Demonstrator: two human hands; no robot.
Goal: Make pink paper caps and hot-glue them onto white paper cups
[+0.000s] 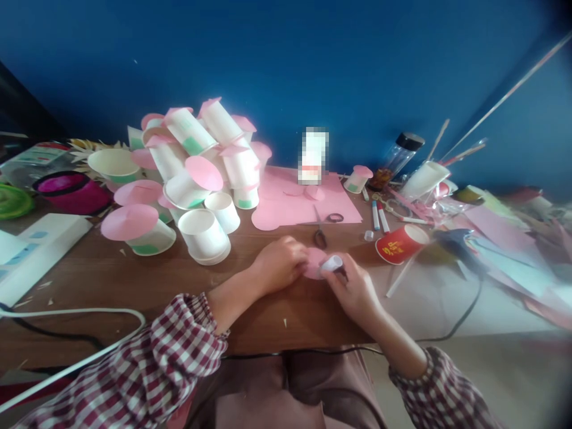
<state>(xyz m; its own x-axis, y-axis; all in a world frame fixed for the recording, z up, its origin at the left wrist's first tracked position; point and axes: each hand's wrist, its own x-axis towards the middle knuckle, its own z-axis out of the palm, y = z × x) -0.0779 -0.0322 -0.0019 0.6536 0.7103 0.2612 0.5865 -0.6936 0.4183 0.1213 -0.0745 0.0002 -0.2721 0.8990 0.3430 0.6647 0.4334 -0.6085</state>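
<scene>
The pink round paper disc point(314, 264) sits between the hands, over the brown wooden table point(272, 319); the left hand point(285, 263), at nine o'clock, curls its fingers onto the rim; whether it pinches or merely presses cannot be told; the right hand point(354, 288), at four o'clock, grasps a white cylindrical tube point(332, 263); black-handled metal scissors point(319, 236) lie at twelve o'clock; expect the disc to be light, flexible, easily creased; hold by the rim, gently.
</scene>
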